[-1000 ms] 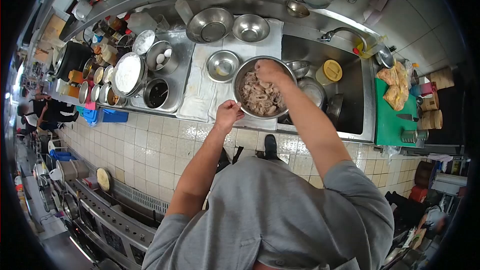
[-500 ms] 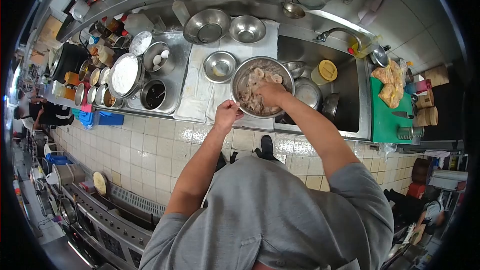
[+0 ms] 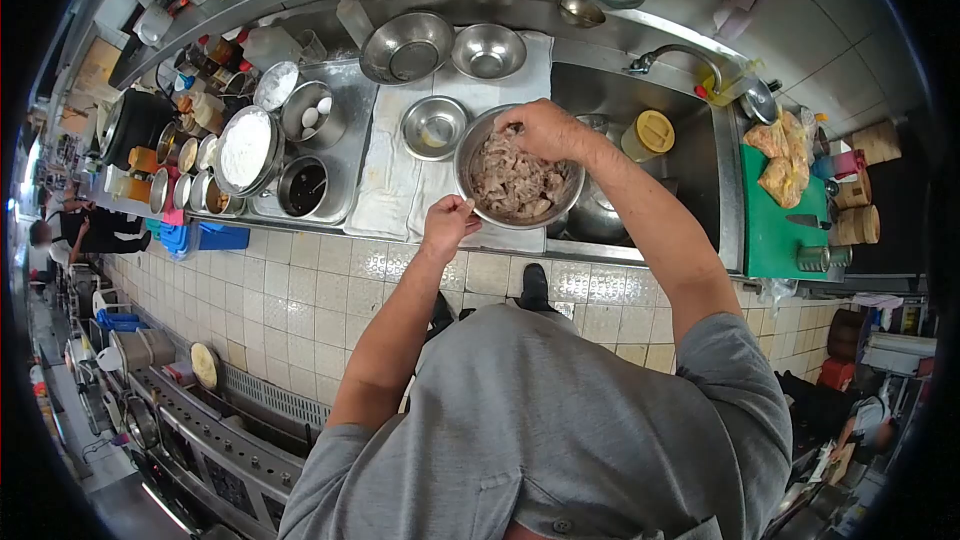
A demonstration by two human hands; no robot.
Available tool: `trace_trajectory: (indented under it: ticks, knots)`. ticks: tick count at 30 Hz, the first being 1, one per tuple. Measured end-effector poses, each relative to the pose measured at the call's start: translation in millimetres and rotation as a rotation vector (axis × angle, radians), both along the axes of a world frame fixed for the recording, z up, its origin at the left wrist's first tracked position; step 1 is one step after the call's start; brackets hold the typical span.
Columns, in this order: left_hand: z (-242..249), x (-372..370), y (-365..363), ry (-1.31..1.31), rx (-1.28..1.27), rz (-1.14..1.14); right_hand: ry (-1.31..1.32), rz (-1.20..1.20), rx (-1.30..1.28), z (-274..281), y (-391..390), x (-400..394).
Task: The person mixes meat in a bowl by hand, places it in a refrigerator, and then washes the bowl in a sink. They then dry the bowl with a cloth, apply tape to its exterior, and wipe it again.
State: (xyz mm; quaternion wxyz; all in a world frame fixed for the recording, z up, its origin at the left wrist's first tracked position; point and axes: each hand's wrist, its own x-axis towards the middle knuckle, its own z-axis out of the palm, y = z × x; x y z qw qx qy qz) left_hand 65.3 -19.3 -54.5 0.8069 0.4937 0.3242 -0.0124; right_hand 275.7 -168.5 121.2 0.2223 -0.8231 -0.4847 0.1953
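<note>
While the left hand [image 3: 447, 219] pinches the near rim of a steel mixing bowl [image 3: 470, 155], the right hand [image 3: 541, 129] curls over the bowl's far edge, fingers closed loosely on the pale cut meat [image 3: 518, 182] heaped inside. The bowl sits on a white cloth [image 3: 400, 175] spread over a long stainless counter [image 3: 360, 130], right at the edge of the sink [image 3: 700, 170]. Just left of it on the cloth stands a small empty bowl [image 3: 433, 126], and two more steel bowls [image 3: 408, 47] rest farther back against the wall ledge. A yellow-lidded tub [image 3: 650, 133] and more steel bowls lie in the sink below the tap [image 3: 675, 55]. Right of the sink is a green cutting board [image 3: 780, 230] with bagged food on it. To the left, a tray holds a container of white powder [image 3: 246, 148], a pot of dark sauce [image 3: 304, 185], a bowl of eggs [image 3: 308, 115] and a row of seasoning tins. The floor is pale tile [image 3: 300, 290]; a cooking range [image 3: 190, 420] runs along the near side, and another person [image 3: 80, 230] works far down the aisle.
</note>
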Motion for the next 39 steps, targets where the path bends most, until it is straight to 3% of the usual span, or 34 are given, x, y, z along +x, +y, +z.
trace_trajectory:
  ticks: [12,16,18,22,24,28,33,34,36,37,39]
  knots:
    - [5.3,-0.1,0.4,0.023,0.014,-0.011,0.123,-0.174,0.273,4.3,-6.6,-6.4]
    - [4.3,-0.4,0.4,0.017,0.005,-0.004,0.284,-0.074,0.297,3.9,-10.0,-6.5]
    - [3.0,-0.6,1.3,0.016,0.000,-0.008,0.331,-0.136,0.157,14.5,-11.6,-12.0]
    - [1.6,0.0,0.7,0.006,-0.011,-0.003,0.338,-0.150,0.265,-9.2,-12.4,-3.6]
    - [2.6,-0.8,0.6,0.005,-0.016,-0.001,0.149,-0.100,0.297,-16.4,-11.9,-1.6]
    - [2.8,-0.7,0.6,0.000,-0.025,0.008,0.255,-0.195,0.260,-24.1,-9.2,-11.1]
    - [-1.7,-0.7,2.8,-0.001,0.007,-0.010,0.289,-0.154,0.343,-82.2,-5.5,-8.2]
    - [-1.0,-0.6,2.7,0.000,0.008,-0.004,0.291,-0.149,0.342,-83.6,-6.5,-3.1]
    - [-0.2,-0.1,1.5,0.008,0.007,0.000,0.400,-0.457,0.214,-83.8,-8.1,11.1]
    - [-1.0,-0.3,1.0,0.010,0.006,0.005,0.402,-0.453,0.212,-88.8,-10.2,19.8]
    - [-0.8,-0.3,1.5,0.004,0.010,-0.001,0.124,-0.437,0.070,-99.0,-9.1,35.3]
